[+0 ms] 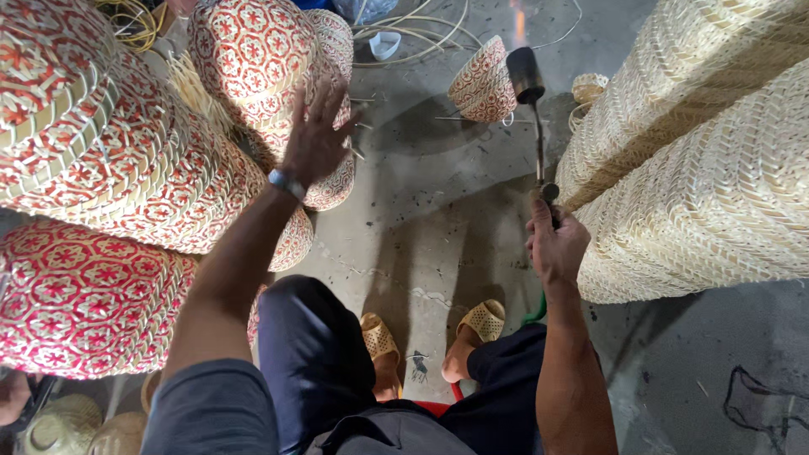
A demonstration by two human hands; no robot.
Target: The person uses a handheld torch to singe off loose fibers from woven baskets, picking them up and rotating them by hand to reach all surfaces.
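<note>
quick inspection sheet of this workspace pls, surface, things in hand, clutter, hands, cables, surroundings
surface: grey concrete floor, cracked and scuffed
job's things: gas torch with a dark nozzle, flame at its tip; red-patterned woven basket under the open hand
clutter: small red-patterned basket on the floor, loose cane strips, a small white piece
hands: left hand open, fingers spread on the basket; right hand gripping the torch handle
cables: green hose below the right hand; end hidden
surroundings: stacked red-patterned baskets at left, plain woven baskets at right
</note>
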